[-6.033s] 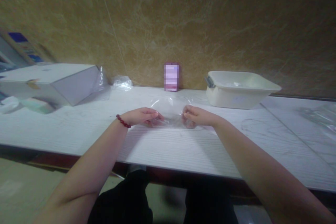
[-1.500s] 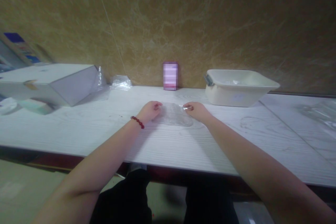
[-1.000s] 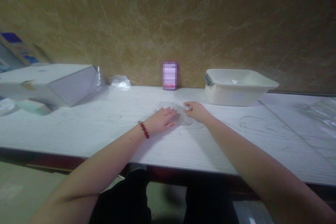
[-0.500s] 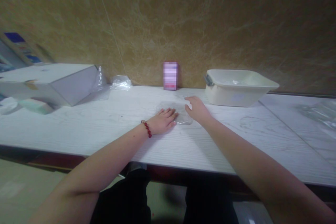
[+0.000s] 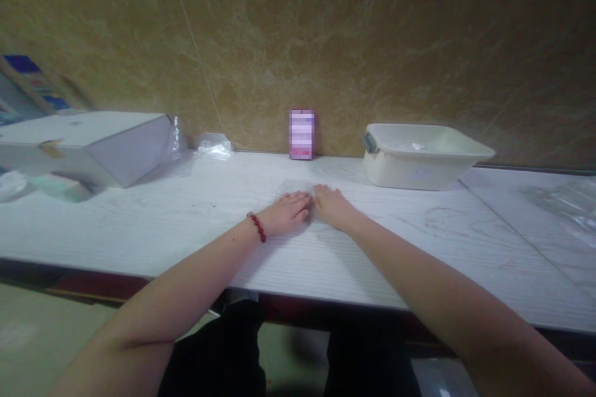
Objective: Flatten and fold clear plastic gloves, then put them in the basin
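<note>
A clear plastic bag point(image 5: 298, 185) lies flat on the white tabletop point(image 5: 261, 267), mostly covered by my hands. My left hand point(image 5: 288, 213), with a red bead bracelet point(image 5: 257, 227) at its wrist, rests palm down on the bag with its fingers stretched out. Beside it, my right hand point(image 5: 332, 206) is also palm down on the bag, its fingers extended and close to the left fingertips. Neither hand grips anything that I can see.
A phone point(image 5: 302, 134) leans upright against the tiled wall. To the right stands a cream plastic bin point(image 5: 414, 170). A white box point(image 5: 107, 155) and crumpled clear plastic point(image 5: 214, 146) are on the left. More clear plastic point(image 5: 575, 201) lies at the far right.
My right hand has come down and moved left onto the bag, next to my left hand. The left hand stays almost where it was, flat on the bag.
</note>
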Demonstrator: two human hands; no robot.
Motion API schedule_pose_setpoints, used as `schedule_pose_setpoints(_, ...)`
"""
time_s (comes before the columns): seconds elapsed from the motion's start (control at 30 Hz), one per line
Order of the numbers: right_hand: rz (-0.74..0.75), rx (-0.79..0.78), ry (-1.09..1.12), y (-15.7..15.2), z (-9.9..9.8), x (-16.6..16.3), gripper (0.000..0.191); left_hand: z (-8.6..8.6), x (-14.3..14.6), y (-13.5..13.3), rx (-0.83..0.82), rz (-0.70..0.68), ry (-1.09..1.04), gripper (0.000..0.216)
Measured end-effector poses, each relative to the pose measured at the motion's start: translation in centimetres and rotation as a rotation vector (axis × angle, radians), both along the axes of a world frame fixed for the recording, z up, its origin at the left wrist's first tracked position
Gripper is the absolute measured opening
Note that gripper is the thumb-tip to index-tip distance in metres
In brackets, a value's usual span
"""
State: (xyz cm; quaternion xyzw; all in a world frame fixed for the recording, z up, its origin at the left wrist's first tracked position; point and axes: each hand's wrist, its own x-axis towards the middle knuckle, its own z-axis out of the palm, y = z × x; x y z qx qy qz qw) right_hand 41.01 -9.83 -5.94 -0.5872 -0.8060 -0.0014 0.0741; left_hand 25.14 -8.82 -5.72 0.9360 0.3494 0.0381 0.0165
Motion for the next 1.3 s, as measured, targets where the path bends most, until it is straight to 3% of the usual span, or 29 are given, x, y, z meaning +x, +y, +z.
schedule_pose_setpoints(0.37, -0.092, -0.085, -0.053, -0.1, -0.4, 0.3, 0.056, -0.4, -0.9, 0.8, -0.015, 0.141, 0.087, 0.054)
schedule_pose_setpoints(0.7, -0.076, -0.184, -0.041, 0.2, 0.2, 0.9, 0.066, 1.3, -2.8, 1.2, -0.116, 0.199, 0.199, 0.078)
schedule_pose_setpoints(1.03, 0.039, -0.186, -0.030, 0.6, 0.3, 1.7, 0.067, 2.5, -0.3, 1.6, -0.116, 0.041, 0.180, 0.083)
schedule_pose_setpoints(1.3, 0.040, -0.182, -0.045, 0.7, 0.3, 1.6, 0.065, 1.3, 1.2, 3.6, -0.103, -0.086, 0.154, 0.086)
